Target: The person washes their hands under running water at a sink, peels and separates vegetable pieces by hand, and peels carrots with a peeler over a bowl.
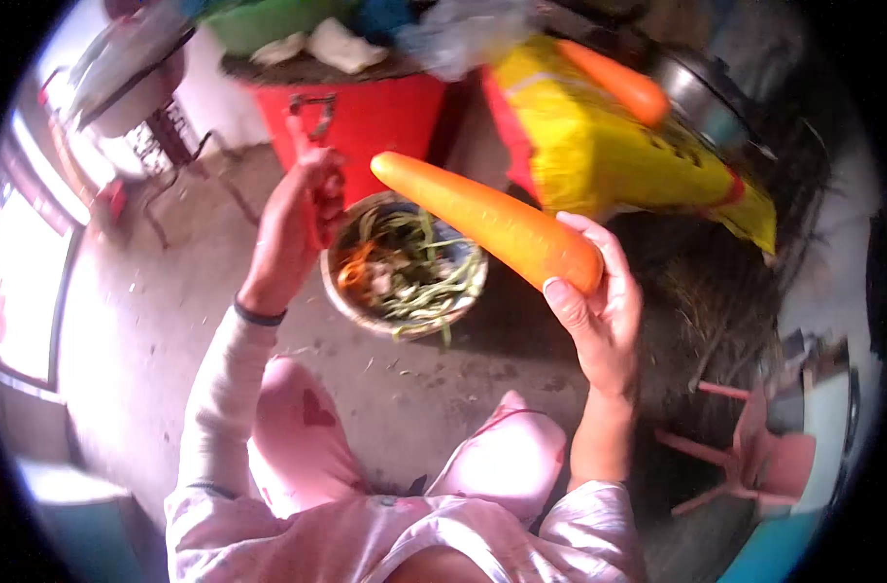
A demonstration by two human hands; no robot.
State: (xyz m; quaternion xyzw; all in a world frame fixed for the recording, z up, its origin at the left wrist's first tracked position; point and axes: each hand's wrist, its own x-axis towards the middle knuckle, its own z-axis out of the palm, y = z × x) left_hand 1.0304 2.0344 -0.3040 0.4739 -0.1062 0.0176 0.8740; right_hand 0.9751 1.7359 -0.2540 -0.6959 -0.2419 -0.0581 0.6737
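Note:
My right hand (604, 306) grips the thick end of a large orange carrot (482, 219), thumb on the near side and fingers behind it. The carrot slants up to the left, its narrow tip pointing toward my left hand (303, 199). That hand is closed on a peeler, with the index finger stretched along it. The metal head of the peeler (313, 112) shows above the fingers, apart from the carrot. Below the carrot stands a round basket (339, 291) holding green and orange peelings (414, 282).
Behind the basket is a red tub (395, 117) with things on top. A yellow bag (560, 136) with another carrot (618, 83) on it lies at the upper right, beside a metal pot (691, 92). A pink stool (754, 452) is at the right.

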